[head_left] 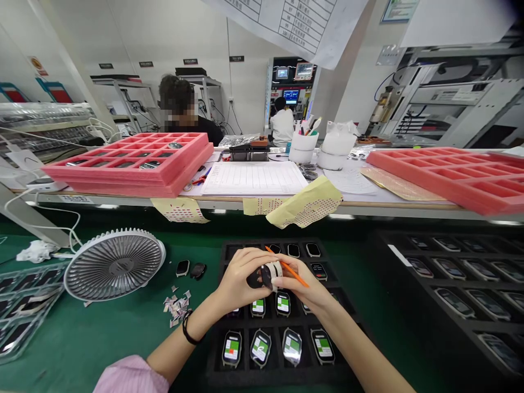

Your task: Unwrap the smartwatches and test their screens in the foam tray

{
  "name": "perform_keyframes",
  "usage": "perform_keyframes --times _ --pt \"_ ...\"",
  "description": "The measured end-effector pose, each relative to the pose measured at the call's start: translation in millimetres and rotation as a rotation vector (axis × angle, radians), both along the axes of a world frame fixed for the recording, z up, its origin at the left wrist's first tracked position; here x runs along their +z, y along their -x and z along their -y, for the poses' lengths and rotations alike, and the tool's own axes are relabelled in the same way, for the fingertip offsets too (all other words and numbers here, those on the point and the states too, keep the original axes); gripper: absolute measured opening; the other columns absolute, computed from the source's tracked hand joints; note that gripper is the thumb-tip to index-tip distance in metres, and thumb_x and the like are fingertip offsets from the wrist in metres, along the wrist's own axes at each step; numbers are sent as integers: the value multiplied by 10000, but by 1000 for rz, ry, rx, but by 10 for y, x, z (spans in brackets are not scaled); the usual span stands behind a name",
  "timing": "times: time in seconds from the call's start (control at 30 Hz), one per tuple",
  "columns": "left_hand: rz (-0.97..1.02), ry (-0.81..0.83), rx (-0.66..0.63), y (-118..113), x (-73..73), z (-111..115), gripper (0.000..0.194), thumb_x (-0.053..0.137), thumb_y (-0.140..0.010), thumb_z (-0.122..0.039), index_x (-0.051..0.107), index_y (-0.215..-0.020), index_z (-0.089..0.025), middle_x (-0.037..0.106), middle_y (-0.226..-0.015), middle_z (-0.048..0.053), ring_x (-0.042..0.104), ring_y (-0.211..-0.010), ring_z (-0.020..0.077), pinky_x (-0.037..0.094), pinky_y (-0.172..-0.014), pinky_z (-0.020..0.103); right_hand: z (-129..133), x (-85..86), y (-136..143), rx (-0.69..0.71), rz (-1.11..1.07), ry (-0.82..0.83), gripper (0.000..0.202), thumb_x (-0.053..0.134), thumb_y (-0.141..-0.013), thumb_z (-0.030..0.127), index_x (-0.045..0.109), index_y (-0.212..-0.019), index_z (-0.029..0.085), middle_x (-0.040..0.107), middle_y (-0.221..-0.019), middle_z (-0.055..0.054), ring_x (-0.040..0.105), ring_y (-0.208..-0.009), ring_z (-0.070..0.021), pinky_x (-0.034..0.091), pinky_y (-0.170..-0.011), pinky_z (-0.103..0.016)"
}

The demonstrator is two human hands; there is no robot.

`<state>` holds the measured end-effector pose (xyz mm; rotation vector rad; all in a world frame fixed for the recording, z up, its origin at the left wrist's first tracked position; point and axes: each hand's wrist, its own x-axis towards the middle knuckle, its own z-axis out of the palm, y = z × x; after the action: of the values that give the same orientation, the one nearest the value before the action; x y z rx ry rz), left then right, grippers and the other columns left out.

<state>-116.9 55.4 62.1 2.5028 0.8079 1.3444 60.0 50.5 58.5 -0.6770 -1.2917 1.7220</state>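
Observation:
Above the middle of a black compartment tray (214, 357), my two hands meet around a watch (267, 275) with a dark, rounded body. My left hand (239, 277) wraps its fingers over the watch from the left. My right hand (306, 285) touches its right side, where a pale band-like part (275, 268) shows. A thin orange stick (298, 275) is also in my right hand and slants up to the left. Below, several watches (260, 347) with lit green and white screens lie in the tray. My fingers hide part of the held watch.
Left of the tray are a round fan (117, 265), small loose tabs (178, 307) and two watch bodies (183, 267). Another black tray (403, 311) of watches stands right. A shelf (229, 205) ahead carries pink foam trays (176, 174) and a form sheet (254, 177). People sit beyond.

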Motion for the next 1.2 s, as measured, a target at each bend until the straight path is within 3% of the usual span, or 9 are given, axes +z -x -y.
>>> perform_keyframes --times 0.13,0.23,0.33,0.5,0.67,0.97,1.2 --pt "26 21 18 14 72 22 484 637 -663 -75 592 -1126 -206 667 -1115 82 597 -1044 242 477 -904 411 5 84 -65 -35 107 -128 442 750 -741 314 607 -1153 245 681 -1035 -56 646 -936 -197 510 -854 -352" --pt "66 152 36 45 118 42 430 653 -692 -111 605 -1111 -191 647 -1155 101 604 -1053 243 519 -861 372 44 172 -187 -308 190 -311 348 598 -870 372 591 -1190 234 708 -992 -68 666 -899 -202 512 -877 -400" --pt "125 357 24 65 120 53 451 661 -714 -131 585 -1155 -186 678 -1103 87 662 -861 189 556 -673 263 135 235 -319 -519 140 -511 390 361 -972 399 661 -1124 200 733 -801 -64 674 -684 -199 545 -754 -420" --pt "167 434 24 45 109 72 465 693 -703 -173 594 -1157 -172 698 -1058 78 644 -705 145 553 -598 231 268 275 -360 -484 61 -652 447 358 -973 355 766 -868 205 729 -709 -79 658 -607 -212 536 -536 -362" --pt "130 403 46 28 145 106 467 698 -701 -188 599 -1157 -176 703 -1021 67 599 -600 106 543 -562 212 265 278 -298 -440 111 -617 426 379 -975 336 769 -848 219 731 -708 -61 661 -609 -196 541 -544 -343" --pt "107 379 63 33 152 110 484 697 -694 -175 601 -1169 -169 711 -995 59 590 -589 94 531 -562 187 254 269 -299 -426 121 -617 436 373 -974 335 766 -833 210 726 -695 -58 661 -605 -193 545 -538 -342" --pt "86 381 112 32 108 104 491 655 -683 -156 608 -1171 -183 719 -924 37 582 -529 93 525 -557 209 242 207 -258 -483 208 -672 440 354 -977 315 753 -826 208 713 -683 -52 647 -576 -179 533 -524 -326"
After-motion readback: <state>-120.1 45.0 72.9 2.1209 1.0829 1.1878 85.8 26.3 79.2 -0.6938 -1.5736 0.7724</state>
